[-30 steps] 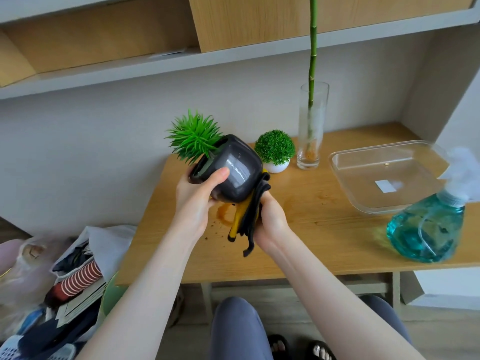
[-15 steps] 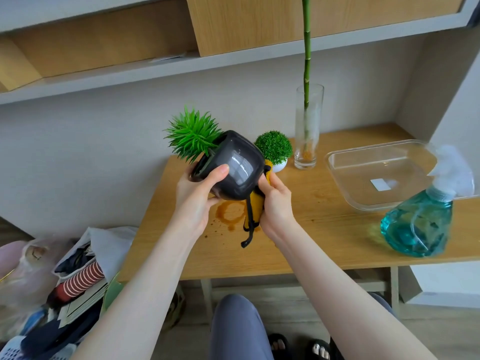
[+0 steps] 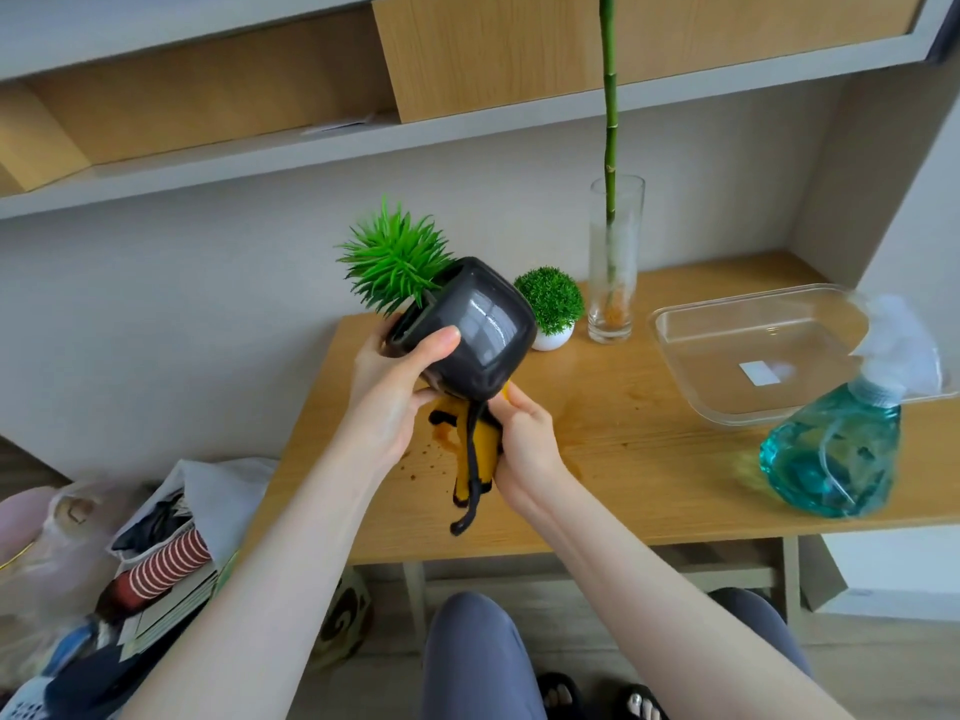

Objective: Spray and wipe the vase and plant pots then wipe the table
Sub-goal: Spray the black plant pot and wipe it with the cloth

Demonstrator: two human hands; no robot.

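Above wooden table, left hand grips dark plant pot tilted toward ten o'clock; right hand clutches yellow cloth at its base.

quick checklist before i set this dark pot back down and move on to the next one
1. Hold on the dark pot: left hand grips it near the rim, tilted, off the table. Ok.
2. Cloth: yellow and black, held by the right hand under the pot's base. Ok.
3. Landing spot: brown spill on the table just below the pot. Not ok, wipe first or set it elsewhere.
4. Pot fully wiped: far side hidden. Cannot tell.
5. Next items: small white pot and glass vase stand upright behind. Ok.
6. Spray bottle: on the table to the right, liquid inside. Ok.
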